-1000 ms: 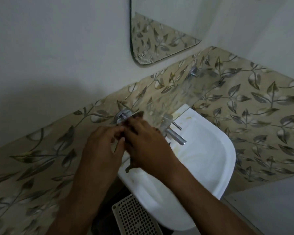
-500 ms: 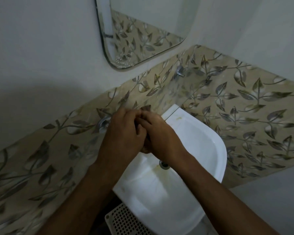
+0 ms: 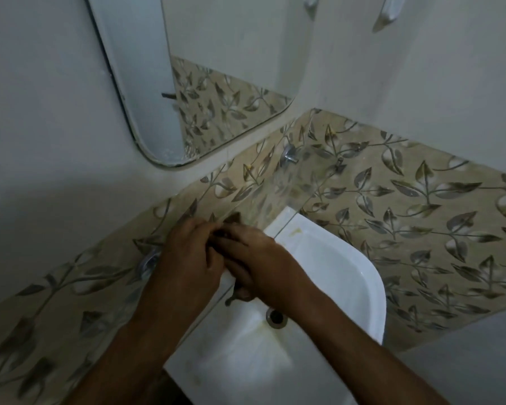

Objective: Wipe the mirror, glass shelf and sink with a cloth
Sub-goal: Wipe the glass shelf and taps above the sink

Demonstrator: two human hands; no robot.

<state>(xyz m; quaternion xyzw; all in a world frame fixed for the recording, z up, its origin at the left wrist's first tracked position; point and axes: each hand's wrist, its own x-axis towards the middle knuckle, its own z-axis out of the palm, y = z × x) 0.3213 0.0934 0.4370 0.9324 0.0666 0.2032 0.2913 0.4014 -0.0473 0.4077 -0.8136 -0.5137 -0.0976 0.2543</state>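
Observation:
My left hand and my right hand are pressed together over the near-left part of the clear glass shelf. Both hold a small dark cloth. Only its corners show, above my fingers and below my right hand. The shelf runs along the tiled wall between two metal brackets. The mirror hangs on the wall above, and its lower edge looks smudged. Under the shelf sits the white sink, with yellowish stains in its bowl. My hands hide the tap.
A metal shelf bracket sits at the far end and another bracket beside my left hand. The drain lies just below my right wrist. Two wall hooks hang at the top right. Leaf-patterned tiles band the wall.
The view has tilted upward, showing more of the mirror and losing the white basket below the sink. My hands have stayed together on the cloth over the shelf.

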